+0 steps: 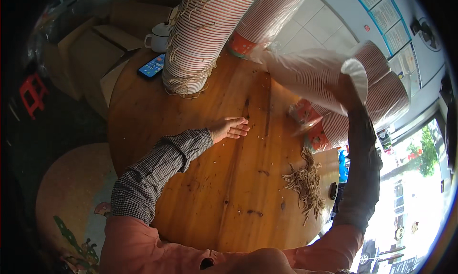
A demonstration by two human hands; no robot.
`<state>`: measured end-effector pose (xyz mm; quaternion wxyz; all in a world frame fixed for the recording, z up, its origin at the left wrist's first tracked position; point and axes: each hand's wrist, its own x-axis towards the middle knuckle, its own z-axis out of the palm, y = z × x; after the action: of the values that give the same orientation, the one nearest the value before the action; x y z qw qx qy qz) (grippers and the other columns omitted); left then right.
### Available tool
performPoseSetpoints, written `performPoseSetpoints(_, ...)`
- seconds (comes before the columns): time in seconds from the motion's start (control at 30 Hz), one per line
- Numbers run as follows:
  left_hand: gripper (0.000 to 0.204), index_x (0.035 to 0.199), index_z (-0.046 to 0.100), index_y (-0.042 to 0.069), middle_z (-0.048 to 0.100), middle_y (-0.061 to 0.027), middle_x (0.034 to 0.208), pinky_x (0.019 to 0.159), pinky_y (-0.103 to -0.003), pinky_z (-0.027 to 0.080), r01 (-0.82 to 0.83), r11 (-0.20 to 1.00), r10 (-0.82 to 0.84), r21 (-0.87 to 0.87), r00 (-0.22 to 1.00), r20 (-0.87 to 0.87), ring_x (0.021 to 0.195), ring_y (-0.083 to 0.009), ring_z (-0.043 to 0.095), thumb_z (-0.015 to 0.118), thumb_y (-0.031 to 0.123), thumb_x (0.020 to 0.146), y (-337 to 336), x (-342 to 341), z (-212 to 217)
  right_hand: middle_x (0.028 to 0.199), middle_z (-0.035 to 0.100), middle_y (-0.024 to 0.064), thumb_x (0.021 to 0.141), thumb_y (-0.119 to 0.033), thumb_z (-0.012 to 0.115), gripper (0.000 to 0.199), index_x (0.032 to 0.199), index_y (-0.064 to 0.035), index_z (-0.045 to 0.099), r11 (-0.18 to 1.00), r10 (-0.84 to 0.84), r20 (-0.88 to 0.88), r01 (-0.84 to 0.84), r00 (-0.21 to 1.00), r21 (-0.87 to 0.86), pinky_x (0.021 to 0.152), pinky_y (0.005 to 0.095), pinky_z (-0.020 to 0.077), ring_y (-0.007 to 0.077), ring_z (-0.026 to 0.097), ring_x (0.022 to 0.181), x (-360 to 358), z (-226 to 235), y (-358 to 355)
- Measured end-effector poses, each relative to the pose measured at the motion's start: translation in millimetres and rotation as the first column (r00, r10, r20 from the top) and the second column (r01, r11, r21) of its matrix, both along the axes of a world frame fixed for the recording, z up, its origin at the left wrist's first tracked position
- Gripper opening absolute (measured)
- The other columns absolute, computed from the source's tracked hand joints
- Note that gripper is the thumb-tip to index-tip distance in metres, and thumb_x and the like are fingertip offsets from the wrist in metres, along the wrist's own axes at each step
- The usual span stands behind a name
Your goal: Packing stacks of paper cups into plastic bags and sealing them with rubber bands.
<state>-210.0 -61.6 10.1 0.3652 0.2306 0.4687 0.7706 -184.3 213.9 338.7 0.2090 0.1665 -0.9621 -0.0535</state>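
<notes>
A round, brown wooden table [229,178] spans the middle. At the table's far left stands a tall column of red-striped white nested cups [205,35], draped with tan string. Plastic-bagged striped cup stacks [381,93] lie at the table's right edge. Above the table's far right, the blurred right hand [347,90] grips a clear plastic-wrapped cup stack [305,73]. A loose tan string heap [305,186] lies near the table's right edge. The left hand [231,129], fingers extended, hovers above the table's centre. A black, lit-screen phone [152,66] rests at the table's far left.
</notes>
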Motion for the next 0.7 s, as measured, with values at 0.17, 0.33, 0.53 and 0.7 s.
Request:
performPoseSetpoints(0.17,0.068,0.131,0.043,0.002,0.057,-0.0125,0.121,0.095,-0.039,0.045,0.045,0.995,-0.056,0.085,0.990,0.130,0.112,-0.0236,0.057,0.050,0.055,0.090,22,8,5,0.095,0.066,0.0217,0.076,-0.013,0.069,0.034,0.103,0.0059,0.061,0.952,-0.279,0.017,0.279,0.960,-0.122,0.080,0.0395,0.0487,0.0321,0.064,0.091,148,5,-44)
performPoseSetpoints(0.33,0.103,0.144,0.017,-0.002,0.055,-0.0188,0.118,0.089,-0.049,0.050,-0.055,0.933,-0.151,0.357,0.839,0.524,0.111,-0.0288,0.056,0.050,0.071,0.079,40,32,5,0.076,0.068,0.0183,0.078,-0.020,0.070,0.036,0.098,0.0088,0.061,0.722,-0.680,0.144,0.690,0.719,-0.035,0.058,0.0349,0.0538,0.0276,0.068,0.066,287,10,-58)
performPoseSetpoints(0.53,0.094,0.147,0.016,0.014,0.030,-0.0126,0.147,0.105,-0.053,0.037,0.212,0.669,-0.556,0.713,0.779,0.290,0.131,-0.0294,0.038,0.031,0.079,0.080,89,143,55,0.083,0.066,0.0166,0.083,-0.032,0.067,0.041,0.096,0.0055,0.061,0.761,-0.402,0.239,0.467,0.884,-0.450,0.062,0.0345,0.0525,0.0248,0.066,0.076,371,-61,-105)
performPoseSetpoints(0.7,0.082,0.144,0.024,0.009,0.035,-0.0094,0.144,0.104,-0.043,0.039,0.021,0.686,-0.008,0.727,1.000,-0.021,0.128,-0.0241,0.040,0.028,0.069,0.089,102,104,119,0.085,0.062,0.0168,0.082,-0.026,0.061,0.030,0.091,0.0023,0.059,0.878,-0.136,0.290,0.250,0.947,-0.407,0.067,0.0395,0.0492,0.0281,0.061,0.080,363,-159,-112)
